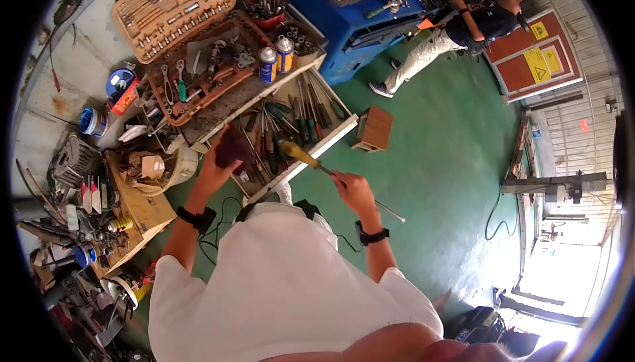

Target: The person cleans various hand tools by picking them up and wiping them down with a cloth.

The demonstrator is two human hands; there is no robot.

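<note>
My right hand (pixel 354 193) is closed around the shaft of a long screwdriver with a yellow handle (pixel 299 154). Its handle points up and left over the open drawer (pixel 333 138), and the tip sticks out past my wrist on the right. A dark red cloth (pixel 234 146) is gripped in my left hand (pixel 215 171), above the drawer's left part. Inside the drawer lie several screwdrivers (pixel 309 112) with green, red and dark handles. The cloth hides some of the drawer's contents.
On the bench above the drawer sit an open socket set case (pixel 173 13) and two spray cans (pixel 268 64). A blue cabinet (pixel 344 48) stands beyond. A brown wooden stool (pixel 376 128) is on the green floor. At upper right, another person (pixel 430 50) stands near the cabinet.
</note>
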